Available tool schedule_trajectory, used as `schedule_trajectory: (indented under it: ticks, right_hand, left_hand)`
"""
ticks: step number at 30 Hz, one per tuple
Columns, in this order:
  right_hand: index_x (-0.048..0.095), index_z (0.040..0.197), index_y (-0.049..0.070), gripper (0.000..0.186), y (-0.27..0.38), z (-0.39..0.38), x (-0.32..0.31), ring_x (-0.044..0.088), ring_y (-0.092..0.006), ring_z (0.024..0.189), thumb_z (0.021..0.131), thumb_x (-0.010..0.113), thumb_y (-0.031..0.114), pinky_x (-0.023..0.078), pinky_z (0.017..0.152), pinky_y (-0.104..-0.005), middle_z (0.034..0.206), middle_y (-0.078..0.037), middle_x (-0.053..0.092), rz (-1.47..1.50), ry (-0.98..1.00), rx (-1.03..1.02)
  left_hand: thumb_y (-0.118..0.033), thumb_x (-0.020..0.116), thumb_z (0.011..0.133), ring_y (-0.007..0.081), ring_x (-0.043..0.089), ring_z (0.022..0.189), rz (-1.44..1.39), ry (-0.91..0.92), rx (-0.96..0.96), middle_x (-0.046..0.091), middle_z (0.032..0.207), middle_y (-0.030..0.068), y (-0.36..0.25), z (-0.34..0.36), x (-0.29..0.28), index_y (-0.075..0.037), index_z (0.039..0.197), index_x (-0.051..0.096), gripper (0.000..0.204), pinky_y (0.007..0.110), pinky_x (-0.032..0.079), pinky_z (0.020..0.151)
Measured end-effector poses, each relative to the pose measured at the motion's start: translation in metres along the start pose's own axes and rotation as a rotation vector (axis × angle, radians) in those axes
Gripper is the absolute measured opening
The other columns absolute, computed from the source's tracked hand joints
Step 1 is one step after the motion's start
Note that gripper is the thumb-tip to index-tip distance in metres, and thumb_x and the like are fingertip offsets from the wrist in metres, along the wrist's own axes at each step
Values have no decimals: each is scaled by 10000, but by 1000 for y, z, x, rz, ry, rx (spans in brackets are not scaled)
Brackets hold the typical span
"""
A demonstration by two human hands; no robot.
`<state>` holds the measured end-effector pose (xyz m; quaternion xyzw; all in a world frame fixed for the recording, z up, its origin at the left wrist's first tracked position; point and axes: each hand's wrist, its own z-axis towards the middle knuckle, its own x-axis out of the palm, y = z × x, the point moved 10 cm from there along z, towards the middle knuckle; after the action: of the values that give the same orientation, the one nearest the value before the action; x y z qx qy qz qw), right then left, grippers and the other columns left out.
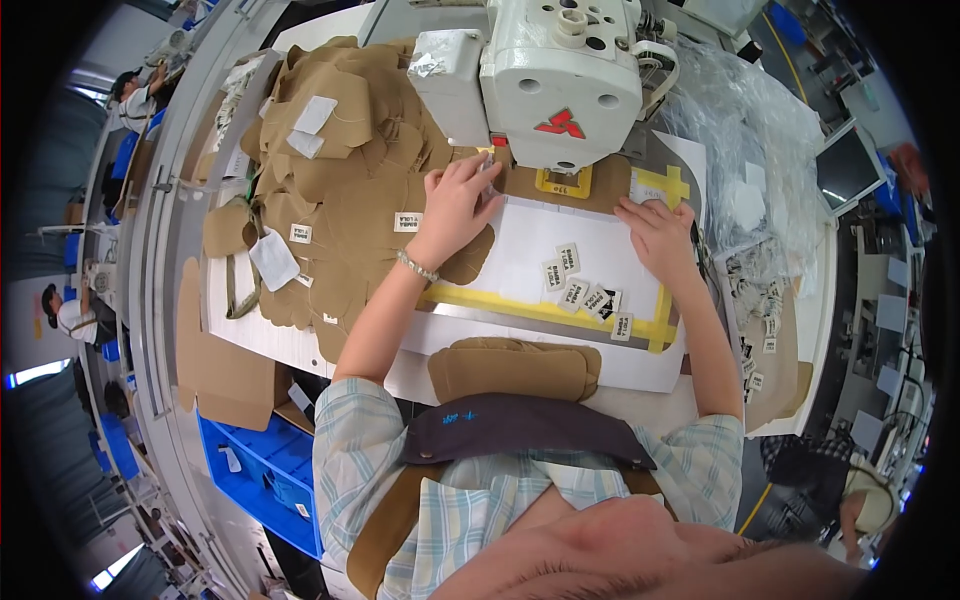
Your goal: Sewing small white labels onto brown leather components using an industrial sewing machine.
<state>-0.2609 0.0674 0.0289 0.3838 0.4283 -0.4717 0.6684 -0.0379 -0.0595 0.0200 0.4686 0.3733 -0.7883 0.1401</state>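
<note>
A person in a checked shirt [365, 440] and dark-topped apron [530, 428] works at a white sewing machine [565, 75], both bare hands at a brown fabric piece [607, 193]. The piece lies crosswise beneath the machine's head, partly under a yellow frame [563, 184]. The left hand [463, 205], a beaded bracelet [416, 266] at its wrist, reaches to the piece's left end with fingers bent; whether they pinch or merely press cannot be told from this angle. The right hand [655, 230] lies palm down at the opposite end, unclenched, fingers loosely spread beside strips of yellow tape [655, 325].

Between the forearms, small white labels [573, 292] lie scattered on a white sheet [520, 245]. A heap of brown pieces [350, 205] covers the left of the tabletop [245, 335], pale paper slips [275, 259] among it; a neat stack of brown pieces [515, 370] sits close to the apron. Clear plastic sheeting [755, 150] is bunched at right. Below the tabletop's left edge, a cardboard box [235, 380] stands at a blue crate [255, 490], and other people [135, 98] work in the background.
</note>
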Motion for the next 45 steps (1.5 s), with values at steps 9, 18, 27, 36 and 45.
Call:
schedule_trajectory:
  ticks: [9,18,27,36,45]
  right_hand:
    - [668,1118,130,288,3,-3,0,572,-132,1015,830,654,138,315,883,-411,1226,41,654,-24,-18,17]
    - [636,1213,132,365,14,-6,-3,551,-157,1079,855,656,204,292,879,-402,1289,14,627,-43,-9,41]
    - [630,1221,147,378,13,-13,2,548,-144,1089,858,665,242,300,894,-414,1301,34,614,-63,-22,125]
    - [617,1238,149,395,13,-15,4,547,-144,1097,859,665,249,297,891,-410,1306,34,609,-65,-20,129]
    - [617,1231,156,396,14,-13,1,540,-149,1107,850,667,251,292,900,-418,1307,36,606,-55,-24,122]
  left_hand:
    - [-396,626,903,216,388,1385,233,79,65,437,1497,29,-12,-23,10,-172,1423,472,586,552,237,1098]
    - [-430,591,918,244,402,1360,272,110,169,468,1462,60,-25,-25,15,-143,1392,495,563,555,251,1089]
    - [-442,594,915,238,400,1368,229,127,117,442,1491,46,-22,-27,17,-175,1417,475,581,583,238,1084]
    - [-446,616,896,248,420,1337,244,106,95,452,1478,47,-23,-28,16,-189,1393,494,573,571,277,1054]
    - [-452,622,890,243,428,1328,258,75,120,468,1461,47,-27,-28,14,-163,1377,506,578,556,277,1047]
